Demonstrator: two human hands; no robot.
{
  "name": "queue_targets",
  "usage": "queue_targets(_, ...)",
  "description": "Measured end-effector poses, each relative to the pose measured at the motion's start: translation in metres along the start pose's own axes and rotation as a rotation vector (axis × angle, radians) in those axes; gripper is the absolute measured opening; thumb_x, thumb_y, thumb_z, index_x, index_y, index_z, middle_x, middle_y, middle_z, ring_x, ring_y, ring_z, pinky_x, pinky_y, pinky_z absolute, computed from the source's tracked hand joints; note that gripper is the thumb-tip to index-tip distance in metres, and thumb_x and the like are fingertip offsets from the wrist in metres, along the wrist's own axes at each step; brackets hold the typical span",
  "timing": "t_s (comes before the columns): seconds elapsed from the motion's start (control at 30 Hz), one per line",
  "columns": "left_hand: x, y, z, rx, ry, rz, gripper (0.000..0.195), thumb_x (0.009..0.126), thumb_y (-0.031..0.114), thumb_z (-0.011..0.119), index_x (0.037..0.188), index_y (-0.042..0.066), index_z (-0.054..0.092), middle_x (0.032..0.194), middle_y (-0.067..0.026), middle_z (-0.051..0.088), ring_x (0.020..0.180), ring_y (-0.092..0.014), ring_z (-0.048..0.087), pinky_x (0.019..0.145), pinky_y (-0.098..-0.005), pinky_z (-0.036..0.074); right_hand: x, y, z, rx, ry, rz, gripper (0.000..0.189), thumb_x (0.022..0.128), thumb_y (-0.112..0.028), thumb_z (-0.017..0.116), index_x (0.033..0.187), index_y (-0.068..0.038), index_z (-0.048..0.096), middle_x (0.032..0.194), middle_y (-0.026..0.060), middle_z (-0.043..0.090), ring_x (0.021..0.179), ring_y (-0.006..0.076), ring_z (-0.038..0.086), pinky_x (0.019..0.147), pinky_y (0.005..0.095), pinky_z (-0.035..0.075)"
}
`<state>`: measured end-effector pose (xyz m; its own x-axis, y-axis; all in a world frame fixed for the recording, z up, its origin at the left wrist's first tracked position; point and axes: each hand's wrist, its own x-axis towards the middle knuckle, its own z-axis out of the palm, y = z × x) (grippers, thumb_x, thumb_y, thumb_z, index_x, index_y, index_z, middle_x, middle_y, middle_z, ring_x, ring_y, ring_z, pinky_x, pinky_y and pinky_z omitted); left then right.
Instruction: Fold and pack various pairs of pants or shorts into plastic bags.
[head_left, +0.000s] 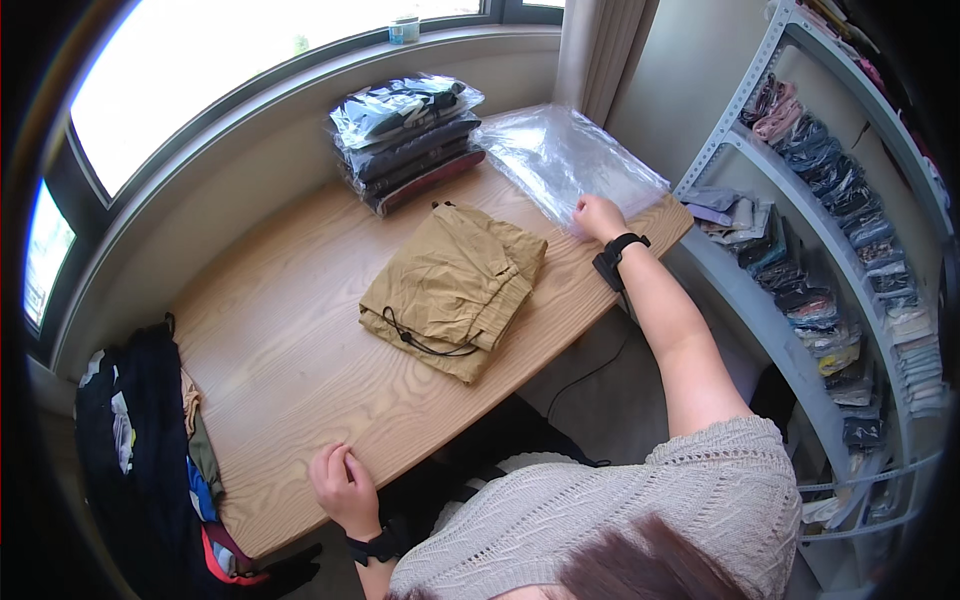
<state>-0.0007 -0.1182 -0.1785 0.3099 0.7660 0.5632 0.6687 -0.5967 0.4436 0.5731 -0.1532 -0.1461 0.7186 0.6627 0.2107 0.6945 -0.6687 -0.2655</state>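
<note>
A folded tan garment (454, 289) with a gathered elastic waistband lies in the middle of the wooden table. A black drawcord (409, 337) with a cord stopper loops over its near left side. My right hand (600, 217) is at the near edge of a flat pile of clear plastic bags (570, 154), fingers curled against the film. Whether it pinches a bag is hidden. My left hand (343, 480) rests by the table's front edge, loosely curled, thumb apart from the fingers, holding nothing. It is away from the garment.
Bagged folded clothes (409, 139) are stacked at the table's back, beside the plastic bags. Dark and coloured clothes (142, 442) hang along the left end. Metal shelving (780, 161) with packed garments stands at the right. A cable (600, 367) hangs below the table (270, 300).
</note>
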Motion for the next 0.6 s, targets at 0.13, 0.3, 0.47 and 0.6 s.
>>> queue_targets(0.13, 0.001, 0.002, -0.001, 0.001, 0.003, 0.004, 0.007, 0.080, 0.002, 0.056, 0.084, -0.001, 0.061, 0.093, -0.0136, 0.062, 0.089, -0.032, 0.056, 0.080, -0.0393, 0.044, 0.013, 0.014, 0.000, 0.273, 0.235, 0.088, 0.016, 0.075, -0.024, 0.066, 0.078, -0.008, 0.069, 0.079, 0.0151, 0.068, 0.074, 0.0314, 0.065, 0.070, 0.0383, 0.050)
queue_targets(0.3, 0.001, 0.003, -0.001, 0.000, -0.002, 0.010, 0.007, 0.080, 0.002, 0.055, 0.084, -0.001, 0.061, 0.092, -0.0134, 0.062, 0.089, -0.032, 0.056, 0.080, -0.0392, 0.044, 0.008, 0.019, -0.020, 0.538, 0.353, 0.204, 0.019, 0.073, -0.020, 0.072, 0.074, -0.002, 0.066, 0.071, 0.0112, 0.067, 0.066, 0.0207, 0.063, 0.065, 0.0321, 0.048)
queue_targets(0.47, 0.001, 0.001, -0.003, 0.002, -0.008, 0.012, 0.009, 0.078, 0.001, 0.057, 0.085, -0.001, 0.062, 0.092, -0.0119, 0.061, 0.089, -0.032, 0.056, 0.079, -0.0394, 0.045, -0.043, -0.024, -0.055, 0.810, 0.399, -0.014, 0.022, 0.084, -0.021, 0.065, 0.081, 0.000, 0.060, 0.080, 0.0073, 0.067, 0.070, 0.0102, 0.058, 0.065, 0.0272, 0.046)
queue_targets(0.6, 0.005, -0.002, -0.008, -0.149, -0.082, -0.109, 0.008, 0.081, 0.001, 0.055, 0.085, 0.000, 0.062, 0.090, -0.0120, 0.062, 0.087, -0.029, 0.056, 0.078, -0.0363, 0.044, -0.133, -0.107, -0.074, 1.130, 0.204, -0.281, 0.020, 0.094, -0.016, 0.050, 0.088, 0.001, 0.057, 0.108, 0.0117, 0.065, 0.088, 0.0090, 0.056, 0.079, 0.0242, 0.044)
